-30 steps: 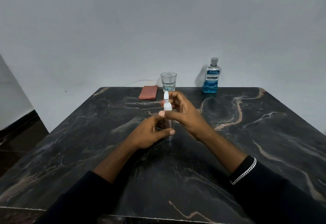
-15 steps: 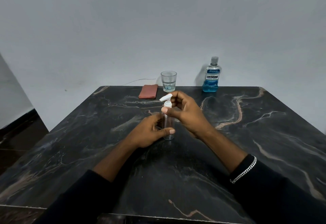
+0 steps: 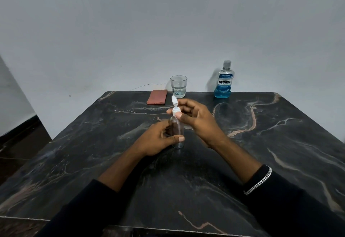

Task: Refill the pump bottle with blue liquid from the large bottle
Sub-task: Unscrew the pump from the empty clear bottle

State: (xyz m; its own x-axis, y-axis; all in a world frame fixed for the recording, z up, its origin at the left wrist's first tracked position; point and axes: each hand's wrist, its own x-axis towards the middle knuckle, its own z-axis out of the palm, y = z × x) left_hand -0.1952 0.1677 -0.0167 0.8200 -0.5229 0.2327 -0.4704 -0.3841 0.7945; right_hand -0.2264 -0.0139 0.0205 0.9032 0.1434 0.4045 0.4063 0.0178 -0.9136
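Observation:
A small clear pump bottle (image 3: 177,130) stands upright on the dark marble table (image 3: 261,152), near its middle. My left hand (image 3: 158,139) wraps around the bottle's lower body. My right hand (image 3: 197,119) pinches the white pump cap (image 3: 175,110) at the neck, and the nozzle points up and away. The bottle looks empty. The large bottle (image 3: 224,80) of blue liquid stands capped at the table's far edge, right of centre, well apart from both hands.
A drinking glass (image 3: 178,86) with a little clear liquid stands at the far edge. A folded reddish cloth (image 3: 156,96) lies just left of it. A thin wire runs along the wall behind. The table's near edge is close to my body.
The white pump head has turned under my right fingers: its nozzle swung to the left, then back to pointing away. My left hand and the bottle have stayed in place.

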